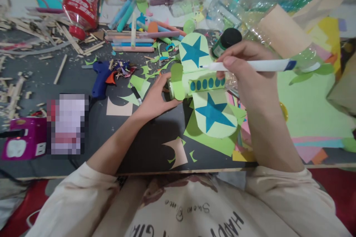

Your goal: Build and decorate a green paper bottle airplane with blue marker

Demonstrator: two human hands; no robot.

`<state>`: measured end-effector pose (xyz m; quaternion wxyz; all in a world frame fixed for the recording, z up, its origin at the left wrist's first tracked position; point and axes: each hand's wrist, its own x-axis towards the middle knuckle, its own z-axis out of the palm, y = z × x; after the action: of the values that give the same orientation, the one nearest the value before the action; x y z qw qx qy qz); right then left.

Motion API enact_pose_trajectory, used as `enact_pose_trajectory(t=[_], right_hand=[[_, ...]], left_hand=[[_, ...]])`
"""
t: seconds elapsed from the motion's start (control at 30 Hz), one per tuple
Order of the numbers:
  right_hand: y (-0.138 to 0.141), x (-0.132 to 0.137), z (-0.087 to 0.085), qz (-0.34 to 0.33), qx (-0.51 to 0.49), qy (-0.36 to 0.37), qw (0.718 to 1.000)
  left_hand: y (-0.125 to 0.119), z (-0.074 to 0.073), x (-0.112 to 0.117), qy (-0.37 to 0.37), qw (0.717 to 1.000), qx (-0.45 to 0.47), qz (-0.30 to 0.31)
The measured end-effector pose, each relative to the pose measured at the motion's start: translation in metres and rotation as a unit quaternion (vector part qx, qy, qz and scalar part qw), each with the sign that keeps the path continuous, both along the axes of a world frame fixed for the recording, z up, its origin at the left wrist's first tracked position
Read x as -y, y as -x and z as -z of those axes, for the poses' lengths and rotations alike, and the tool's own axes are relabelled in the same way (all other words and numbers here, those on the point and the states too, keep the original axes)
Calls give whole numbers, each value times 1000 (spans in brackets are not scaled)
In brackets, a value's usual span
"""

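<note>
A light green paper airplane model lies in front of me, with a blue star on its far wing and another on its near wing. Blue ovals run in a row along its body. My left hand is closed around the end with the rounded green strip, thumb on the near side and fingers on the far side. Between the thumb and fingers of my right hand is a white marker, its dark tip at the lower edge of the far wing's star. Whether the tip touches the paper, I cannot tell.
A blue glue gun, paper scraps and a black-and-white pen lie to the left. Behind are several markers, a red-labelled bottle and a dark-capped jar. Green paper sheets lie at right.
</note>
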<state>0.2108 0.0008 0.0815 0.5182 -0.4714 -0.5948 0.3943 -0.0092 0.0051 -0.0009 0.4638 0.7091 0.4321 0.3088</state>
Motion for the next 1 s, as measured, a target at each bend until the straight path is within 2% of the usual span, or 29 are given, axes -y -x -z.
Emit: enact_pose_trajectory(t=[0.2, 0.33, 0.53, 1.0], right_hand=[[13, 9, 1, -59, 70, 27, 995], [18, 12, 3, -59, 100, 39, 992], [19, 12, 10, -70, 103, 37, 992], [13, 20, 16, -85, 104, 40, 990]], left_hand=[[4, -1, 0, 37, 998, 53, 27], [2, 2, -1, 39, 996, 80, 24], [-1, 0, 2, 11, 999, 43, 11], [2, 3, 2, 8, 999, 24, 29]])
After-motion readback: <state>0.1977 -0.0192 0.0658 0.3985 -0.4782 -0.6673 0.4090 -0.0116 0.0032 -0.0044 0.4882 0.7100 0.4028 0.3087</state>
